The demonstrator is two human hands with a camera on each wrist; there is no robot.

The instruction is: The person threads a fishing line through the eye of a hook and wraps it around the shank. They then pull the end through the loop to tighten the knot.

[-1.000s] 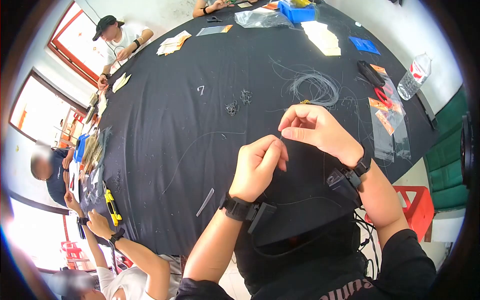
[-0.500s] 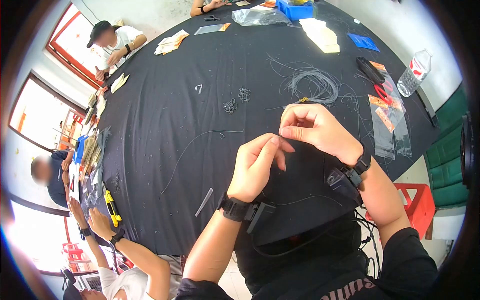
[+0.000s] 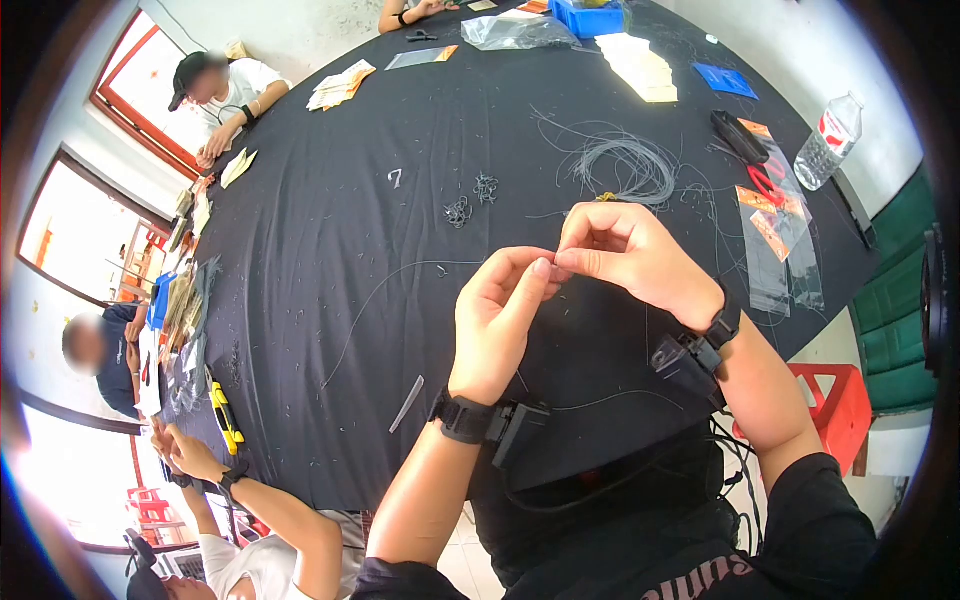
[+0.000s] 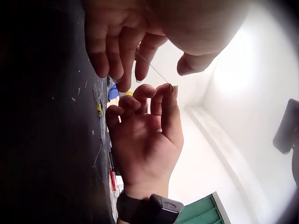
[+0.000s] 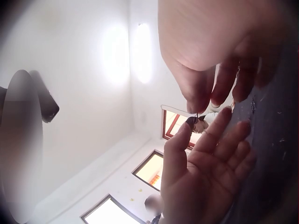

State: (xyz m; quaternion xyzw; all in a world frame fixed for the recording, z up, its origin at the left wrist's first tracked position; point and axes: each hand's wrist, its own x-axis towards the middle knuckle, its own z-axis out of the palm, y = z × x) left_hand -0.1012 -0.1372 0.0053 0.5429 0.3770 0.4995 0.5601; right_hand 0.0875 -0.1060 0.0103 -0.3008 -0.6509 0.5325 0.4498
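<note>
In the head view my right hand (image 3: 630, 250) pinches a small dark fishing hook between thumb and index finger. The hook (image 4: 171, 87) pokes out at the fingertips in the left wrist view, and a thin clear line (image 4: 153, 67) runs from it toward my left hand's fingers. My left hand (image 3: 500, 310) is right beside it, fingers extended and thumb apart from them. In the right wrist view the left thumb (image 5: 183, 133) points up close to the hook. Two small heaps of dark hooks (image 3: 457, 212) lie beyond the hands, near a coil of clear fishing line (image 3: 640, 175).
A loose line strand (image 3: 375, 290) curves over the black cloth (image 3: 300, 400). To the right are orange-topped plastic packets (image 3: 765, 250), red scissors (image 3: 765, 185), a black pouch (image 3: 740, 138) and a water bottle (image 3: 828, 145). A yellow cutter (image 3: 225, 412) lies left. Other people sit around the table.
My left hand has turned and risen slightly, its fingers going from curled to straighter beside the right fingertips. The right hand keeps its pinch, almost in place.
</note>
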